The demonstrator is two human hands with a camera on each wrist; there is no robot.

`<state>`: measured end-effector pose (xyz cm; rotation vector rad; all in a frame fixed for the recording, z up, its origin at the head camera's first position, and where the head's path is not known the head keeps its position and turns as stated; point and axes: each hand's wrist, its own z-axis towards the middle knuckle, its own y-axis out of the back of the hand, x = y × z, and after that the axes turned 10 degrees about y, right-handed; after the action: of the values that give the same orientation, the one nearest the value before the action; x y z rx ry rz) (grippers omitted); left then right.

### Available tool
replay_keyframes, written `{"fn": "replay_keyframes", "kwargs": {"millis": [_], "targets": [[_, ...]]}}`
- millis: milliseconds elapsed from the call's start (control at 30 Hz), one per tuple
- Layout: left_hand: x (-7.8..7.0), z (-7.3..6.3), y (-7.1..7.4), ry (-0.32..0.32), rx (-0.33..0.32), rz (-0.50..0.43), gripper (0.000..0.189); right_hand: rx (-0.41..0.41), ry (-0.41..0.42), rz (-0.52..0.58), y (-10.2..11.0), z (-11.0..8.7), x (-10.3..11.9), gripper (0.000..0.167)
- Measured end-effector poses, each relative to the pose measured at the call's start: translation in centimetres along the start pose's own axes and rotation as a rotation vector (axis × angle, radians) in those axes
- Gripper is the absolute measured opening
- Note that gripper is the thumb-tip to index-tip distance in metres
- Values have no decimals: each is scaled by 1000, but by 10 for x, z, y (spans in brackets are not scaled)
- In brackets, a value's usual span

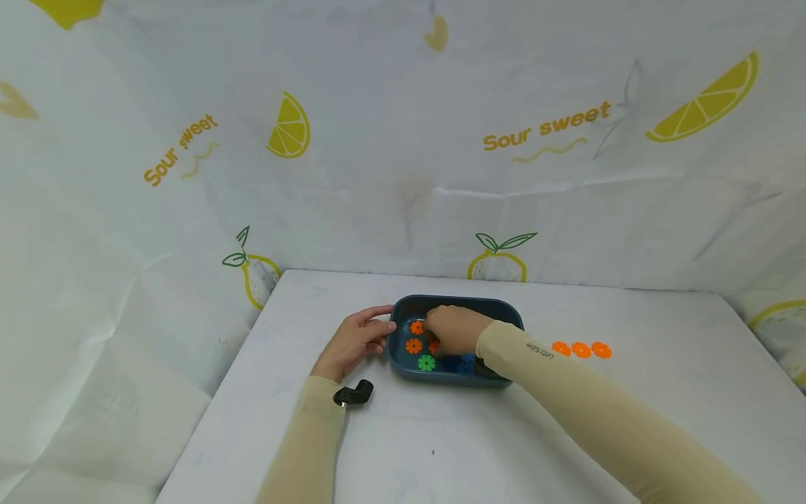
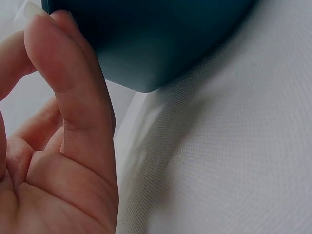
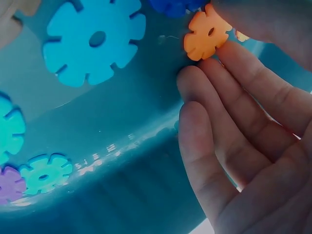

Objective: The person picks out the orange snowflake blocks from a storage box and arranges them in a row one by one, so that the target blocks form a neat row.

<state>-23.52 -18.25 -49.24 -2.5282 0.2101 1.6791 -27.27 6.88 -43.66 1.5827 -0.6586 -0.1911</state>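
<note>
A dark blue-green tray point(image 1: 434, 379) with rounded corners holds notched, flower-shaped plastic discs. My left hand point(image 1: 354, 339) grips the tray's left rim, and in the left wrist view its fingers point(image 2: 73, 83) bend against the tray's wall. My right hand point(image 1: 458, 329) reaches down inside the tray. In the right wrist view, its thumb and fingers pinch an orange disc point(image 3: 202, 39) by the edge. Close by in the tray lie a green disc point(image 1: 426, 362), another orange disc point(image 1: 413, 346) and blue discs point(image 1: 466, 367). My right hand and sleeve hide part of the tray's contents.
Three orange discs point(image 1: 581, 350) lie in a row on the white table point(image 1: 655, 392), right of the tray. A lemon-print sheet point(image 1: 378, 210) hangs behind the table. A black strap piece point(image 1: 354, 393) sits on my left wrist.
</note>
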Motion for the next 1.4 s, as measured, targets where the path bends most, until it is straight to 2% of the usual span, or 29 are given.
{"fn": "replay_keyframes", "kwargs": {"millis": [167, 367, 533, 800, 933, 1100, 1400], "targets": [[-1, 1, -2, -2, 2, 2, 52, 7, -16, -5, 1, -2, -2, 16], [2, 2, -3, -7, -12, 9, 50, -8, -61, 49, 6, -7, -7, 18], [3, 0, -4, -3, -26, 17, 51, -42, -65, 74, 13, -22, -12, 15], [4, 0, -5, 8, -31, 3, 49, -159, -79, 142, 32, -68, -24, 22], [4, -1, -5, 11, -23, -6, 49, -245, -126, 217, 35, -98, -35, 26], [6, 0, -5, 14, -20, -9, 51, -352, -182, 276, 32, -136, -53, 27], [4, -3, -6, 18, -33, -12, 51, -494, -297, 281, 13, -198, -84, 25]]}}
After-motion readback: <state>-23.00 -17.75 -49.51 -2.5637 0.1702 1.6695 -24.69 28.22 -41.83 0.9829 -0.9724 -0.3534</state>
